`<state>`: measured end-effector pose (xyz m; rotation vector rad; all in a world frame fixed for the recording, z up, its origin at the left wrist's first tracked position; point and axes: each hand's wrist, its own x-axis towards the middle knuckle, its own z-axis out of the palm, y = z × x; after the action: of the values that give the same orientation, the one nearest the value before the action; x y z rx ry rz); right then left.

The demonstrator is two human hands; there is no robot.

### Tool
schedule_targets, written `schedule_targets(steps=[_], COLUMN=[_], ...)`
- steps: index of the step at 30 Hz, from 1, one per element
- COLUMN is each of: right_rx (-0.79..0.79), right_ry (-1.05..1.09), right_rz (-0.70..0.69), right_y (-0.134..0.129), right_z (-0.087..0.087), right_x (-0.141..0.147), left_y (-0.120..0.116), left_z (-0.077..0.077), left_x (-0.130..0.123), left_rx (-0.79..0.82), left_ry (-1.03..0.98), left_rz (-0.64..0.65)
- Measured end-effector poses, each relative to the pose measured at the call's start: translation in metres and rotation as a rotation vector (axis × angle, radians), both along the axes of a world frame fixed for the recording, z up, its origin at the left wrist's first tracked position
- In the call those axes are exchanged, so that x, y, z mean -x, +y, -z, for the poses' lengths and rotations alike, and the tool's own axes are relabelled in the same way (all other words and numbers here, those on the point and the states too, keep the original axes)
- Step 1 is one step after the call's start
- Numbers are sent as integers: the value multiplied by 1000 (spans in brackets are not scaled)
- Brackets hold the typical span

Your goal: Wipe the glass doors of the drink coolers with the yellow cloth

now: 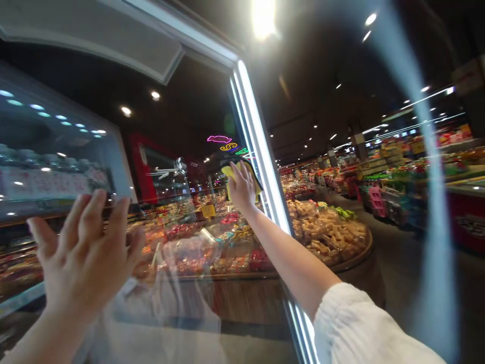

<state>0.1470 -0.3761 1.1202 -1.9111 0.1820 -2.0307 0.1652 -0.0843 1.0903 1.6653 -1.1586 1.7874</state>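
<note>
My right hand (pixel 242 188) is stretched out to the upper part of a large glass pane (pixel 189 313), close to its lit upright edge. Under its fingers a yellow cloth (pixel 228 172) with a dark side is held against the glass. My left hand (pixel 85 250) is raised at the left with its fingers spread and nothing in it. Whether its palm touches the glass I cannot tell. A faint reflection of a light-coloured garment lies on the pane.
Bright light strips (pixel 261 146) run along the pane's frame. Heaped packaged goods fill a round display stand (pixel 333 235) to the right. At the left is a lit cabinet with bottles (pixel 41 177). More stocked shelves (pixel 379 197) stand farther off, beyond an aisle floor (pixel 401 268).
</note>
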Motion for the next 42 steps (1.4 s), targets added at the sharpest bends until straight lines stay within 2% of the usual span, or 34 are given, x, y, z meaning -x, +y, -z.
schedule_targets(steps=[2,3,5,7,9,11,12,13,17,18,19,21,26,27,28,29,30,33,35,37,40,42], right_rx=[-116,-116,-55,48,127,162,163,159,162,170,174,166,45,24,21,44,96,364,469,435,274,257], right_ry=[-13,-3,16,32,47,48,35,16,-38,-38,-38,-45,-94,-96,-93,-85,-74,-33,-18,-22,-32,-43], right_rz=[34,41,49,51,57,56,53,49,66,73,73,50,-44,-51,-52,-49,-42,-22,-24,-21,-5,-13], right_y=[-20,-26,-33,-44,-59,-76,-82,-86,-87,-87,-89,-94,-96,-92,-88,-84,-82,-88,-100,-110,-106,-93], right_z=[31,43,54,42,19,0,-3,-2,26,28,25,-1,-118,-132,-138,-136,-126,-76,-53,-56,-89,-101], right_x=[-4,-6,-9,-9,-5,-2,-1,-1,-8,-10,-11,-12,-14,-14,-13,-12,-11,-5,-3,-4,-8,-10], left_y=[-18,-27,-45,-64,-82,-99,-106,-113,-129,-131,-132,-133,-135,-135,-136,-136,-137,-140,-143,-149,-159,-165], left_z=[5,7,6,1,-6,-12,-13,-14,-14,-15,-17,-22,-40,-43,-45,-47,-48,-51,-54,-60,-73,-80], left_x=[-2,-3,-5,-8,-10,-12,-13,-14,-18,-19,-19,-18,-10,-9,-8,-7,-7,-8,-10,-11,-11,-10], left_rx=[25,22,-9,-11,-12,-27,-34,-39,-44,-43,-40,-36,-39,-37,-33,-28,-24,-3,-2,-3,19,34], left_ry=[-121,-167,-203,-231,-240,-229,-231,-239,-285,-290,-293,-295,-258,-249,-240,-230,-221,-218,-236,-254,-261,-253], left_rz=[-88,-109,-88,-61,-43,-53,-70,-92,-165,-172,-176,-183,-218,-229,-241,-253,-264,-289,-304,-318,-337,-343])
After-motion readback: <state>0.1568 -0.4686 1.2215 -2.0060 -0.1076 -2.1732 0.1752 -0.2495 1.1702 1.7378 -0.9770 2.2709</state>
